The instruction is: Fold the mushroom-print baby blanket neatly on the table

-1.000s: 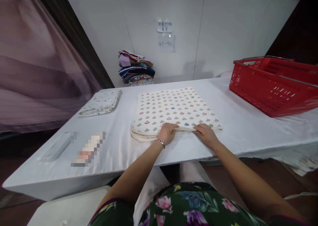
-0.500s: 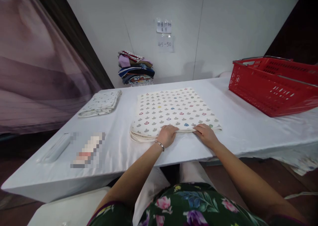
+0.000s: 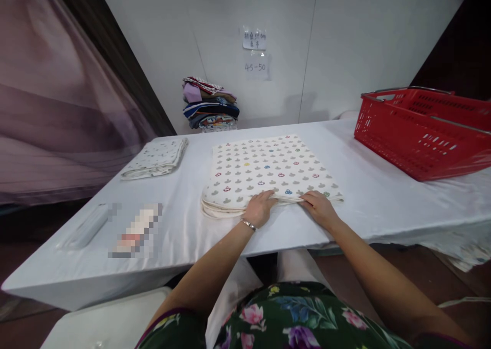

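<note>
Cream folded printed cloth (image 3: 264,169), frame centre: right hand (image 3: 319,209) pinches near edge, left hand (image 3: 260,209) fingers over it, grip unclear. Likely edge-squaring; next calls for aligned layers. Beyond: red shopping basket (image 3: 418,139), right.

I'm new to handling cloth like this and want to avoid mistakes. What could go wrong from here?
The patterned cloth has layers fanned out at its near left corner, so they might end up uneven. The left hand and right hand are both at the near edge, in from its corners, so the corners could sag if that edge were lifted. The white tablecloth looks smooth, so the patterned cloth might slide.
</note>
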Tool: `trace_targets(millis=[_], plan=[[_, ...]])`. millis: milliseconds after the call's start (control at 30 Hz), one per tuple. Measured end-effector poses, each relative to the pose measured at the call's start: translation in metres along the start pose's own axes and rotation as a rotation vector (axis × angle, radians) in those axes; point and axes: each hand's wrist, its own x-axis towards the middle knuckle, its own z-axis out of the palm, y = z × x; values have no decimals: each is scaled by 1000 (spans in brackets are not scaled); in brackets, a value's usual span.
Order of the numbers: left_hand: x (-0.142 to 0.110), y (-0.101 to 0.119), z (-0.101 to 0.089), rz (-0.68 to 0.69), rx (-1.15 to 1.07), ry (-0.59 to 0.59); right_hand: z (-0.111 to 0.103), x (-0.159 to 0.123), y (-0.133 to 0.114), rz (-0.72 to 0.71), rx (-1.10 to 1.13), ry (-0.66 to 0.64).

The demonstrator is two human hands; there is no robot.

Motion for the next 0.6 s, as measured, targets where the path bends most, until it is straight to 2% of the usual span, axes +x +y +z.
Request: trace_targets(millis=[167,367,467,600], plan=[[2,5,-6,27,34,-24,1,0,0,7,-4,12],[9,7,2,72,125,-17,-1,-1,-2,3,8,17],[10,8,4,135,111,21,-1,-1,-2,0,2,15],[4,7,-6,186,-54,132,1,0,-1,-27,-24,21]])
